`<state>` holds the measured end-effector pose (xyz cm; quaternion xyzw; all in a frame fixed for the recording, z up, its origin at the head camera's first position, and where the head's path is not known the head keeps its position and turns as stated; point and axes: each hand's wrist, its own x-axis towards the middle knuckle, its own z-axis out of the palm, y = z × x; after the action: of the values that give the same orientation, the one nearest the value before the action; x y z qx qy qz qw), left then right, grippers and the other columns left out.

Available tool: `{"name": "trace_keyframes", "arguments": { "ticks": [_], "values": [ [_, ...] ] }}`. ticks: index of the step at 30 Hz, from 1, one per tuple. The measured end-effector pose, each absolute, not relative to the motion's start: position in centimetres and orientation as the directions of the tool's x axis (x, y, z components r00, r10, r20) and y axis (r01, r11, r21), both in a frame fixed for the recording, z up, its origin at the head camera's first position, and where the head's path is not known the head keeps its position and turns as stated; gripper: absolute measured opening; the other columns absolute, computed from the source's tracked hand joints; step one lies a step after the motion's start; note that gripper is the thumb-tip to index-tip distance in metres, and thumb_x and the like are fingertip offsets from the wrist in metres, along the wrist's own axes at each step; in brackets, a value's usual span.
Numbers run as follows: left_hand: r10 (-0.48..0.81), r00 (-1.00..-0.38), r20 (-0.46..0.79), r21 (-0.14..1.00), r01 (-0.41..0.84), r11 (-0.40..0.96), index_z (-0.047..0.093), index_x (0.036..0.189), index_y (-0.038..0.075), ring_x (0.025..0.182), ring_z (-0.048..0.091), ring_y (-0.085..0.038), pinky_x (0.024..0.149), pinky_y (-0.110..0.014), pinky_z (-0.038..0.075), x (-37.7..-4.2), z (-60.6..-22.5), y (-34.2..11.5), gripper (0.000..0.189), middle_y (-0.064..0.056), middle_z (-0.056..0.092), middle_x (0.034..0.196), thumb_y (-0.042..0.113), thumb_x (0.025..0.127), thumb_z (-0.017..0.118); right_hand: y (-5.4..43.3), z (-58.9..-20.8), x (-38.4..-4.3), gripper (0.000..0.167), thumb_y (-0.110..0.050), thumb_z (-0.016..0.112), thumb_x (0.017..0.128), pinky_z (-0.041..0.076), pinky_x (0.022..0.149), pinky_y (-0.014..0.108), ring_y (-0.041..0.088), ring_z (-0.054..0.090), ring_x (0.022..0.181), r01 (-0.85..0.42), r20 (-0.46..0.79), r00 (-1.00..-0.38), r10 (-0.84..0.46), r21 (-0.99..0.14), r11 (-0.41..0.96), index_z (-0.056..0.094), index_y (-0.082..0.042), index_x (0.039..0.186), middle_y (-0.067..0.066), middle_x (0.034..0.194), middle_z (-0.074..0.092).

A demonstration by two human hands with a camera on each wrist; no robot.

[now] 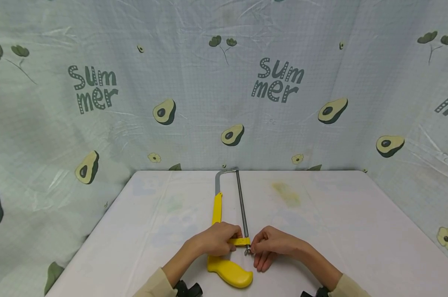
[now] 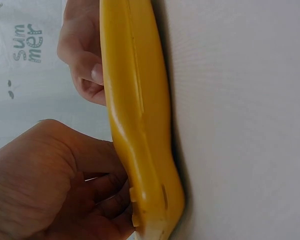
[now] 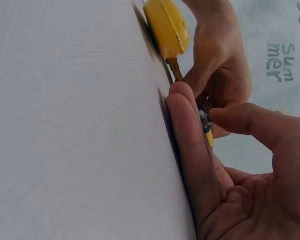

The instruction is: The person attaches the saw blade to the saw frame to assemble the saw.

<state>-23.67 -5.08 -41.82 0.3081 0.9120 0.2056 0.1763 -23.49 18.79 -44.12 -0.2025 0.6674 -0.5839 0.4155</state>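
A hacksaw (image 1: 231,274) with a yellow handle and a grey bowed front lies on the white table, its handle toward me. My left hand (image 1: 217,239) grips the yellow frame near the short cross arm. In the left wrist view, the yellow handle (image 2: 135,95) fills the middle, with left fingers curled behind it. At the near end of the blade side sits a metal wing nut (image 1: 247,250). My right hand (image 1: 273,245) pinches at this nut; the right wrist view shows the thumb on the wing nut (image 3: 205,120) and other fingers lying along the table.
The white table (image 1: 320,214) extends around the saw on both sides, with a yellowish stain (image 1: 287,194) at the back right. A grey curtain (image 1: 194,82) printed with avocados hangs behind and beside it. The saw's front end reaches the table's far edge.
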Motion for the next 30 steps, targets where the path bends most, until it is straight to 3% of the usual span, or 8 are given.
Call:
{"name": "trace_keyframes", "arguments": {
  "ticks": [30],
  "values": [
    [0.626,-0.755,-0.194,0.476,0.486,0.733,0.067,0.109,0.017,0.076,0.049,-0.005,0.074,-0.021,0.044,-23.53,-41.98,-4.93,0.020,0.011,0.057,0.085,0.011,0.092,0.074,18.81,-44.61,-23.43,0.021,-0.014,0.062,0.098,0.060,0.060,0.027,0.013,0.075,0.065,0.209,-0.309,-0.584,-0.751,-0.951,0.228,0.065,0.006,0.103,0.006,0.077,0.075]
  ]
}}
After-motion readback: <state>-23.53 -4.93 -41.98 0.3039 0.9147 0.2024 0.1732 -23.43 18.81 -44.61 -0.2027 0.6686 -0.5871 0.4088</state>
